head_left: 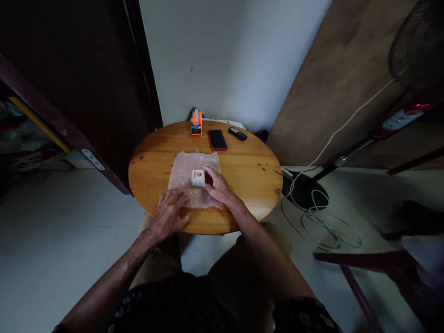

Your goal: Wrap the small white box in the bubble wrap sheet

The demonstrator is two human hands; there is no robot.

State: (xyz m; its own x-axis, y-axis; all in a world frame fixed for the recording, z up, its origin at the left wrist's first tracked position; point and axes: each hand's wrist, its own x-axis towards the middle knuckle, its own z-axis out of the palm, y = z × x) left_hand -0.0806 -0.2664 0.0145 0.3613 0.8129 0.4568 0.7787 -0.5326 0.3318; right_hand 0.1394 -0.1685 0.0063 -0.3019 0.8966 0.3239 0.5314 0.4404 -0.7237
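Observation:
A small white box [198,178] with a red emblem and a barcode sits on a sheet of bubble wrap [185,165], which lies flat on the wooden table. My right hand [219,186] is at the box's right end, thumb and forefinger on either side of it. At the near left corner of the wrap, my left hand [171,212] lies with its fingers spread, partly over the sheet and holding nothing. The palm side of both hands is hidden.
Behind the wrap on the table [248,178] are an orange tape dispenser [196,124], a red-edged phone [217,139] and a dark keypad phone [237,133]. A wall stands behind. To the right are a standing fan [416,51] and a coiled white cable [322,222] on the floor.

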